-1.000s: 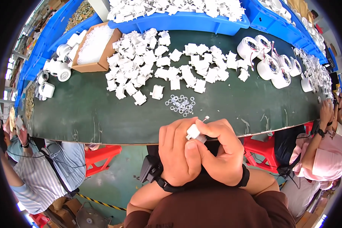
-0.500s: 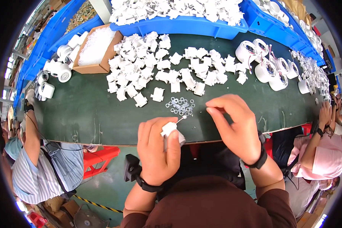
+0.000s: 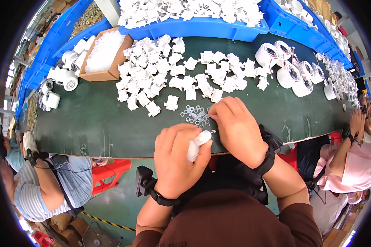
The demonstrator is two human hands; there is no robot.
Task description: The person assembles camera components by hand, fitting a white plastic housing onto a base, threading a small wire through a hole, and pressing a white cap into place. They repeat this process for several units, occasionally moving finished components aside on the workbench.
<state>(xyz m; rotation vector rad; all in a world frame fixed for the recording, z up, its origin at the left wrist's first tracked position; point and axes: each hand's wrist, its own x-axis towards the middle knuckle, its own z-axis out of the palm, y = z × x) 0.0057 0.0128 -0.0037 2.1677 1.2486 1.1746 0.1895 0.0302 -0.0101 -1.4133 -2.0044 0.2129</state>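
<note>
My left hand (image 3: 175,158) is wrapped round a white plastic part (image 3: 202,138) with a rounded end, held over the table's front edge. A small pale tip sticks out of the part's right side. My right hand (image 3: 240,133) has its thumb and forefinger pinched together at the right edge of a small heap of clear rings (image 3: 196,114). Whatever lies between those fingertips is too small to make out. Beyond the rings, many white plastic brackets (image 3: 146,68) lie loose in a broad pile on the dark green table (image 3: 90,119).
A blue bin (image 3: 193,29) heaped with white brackets stands at the back. Left of the pile is a cardboard box (image 3: 101,75) of small clear pieces. Round white camera-like units (image 3: 294,76) stand at right. Co-workers sit on both sides, one in a striped shirt (image 3: 72,181).
My right hand has moved left and forward to the rings, its fingertips closing. My left hand has turned the white part and shifted slightly right. The left co-worker's arm has moved.
</note>
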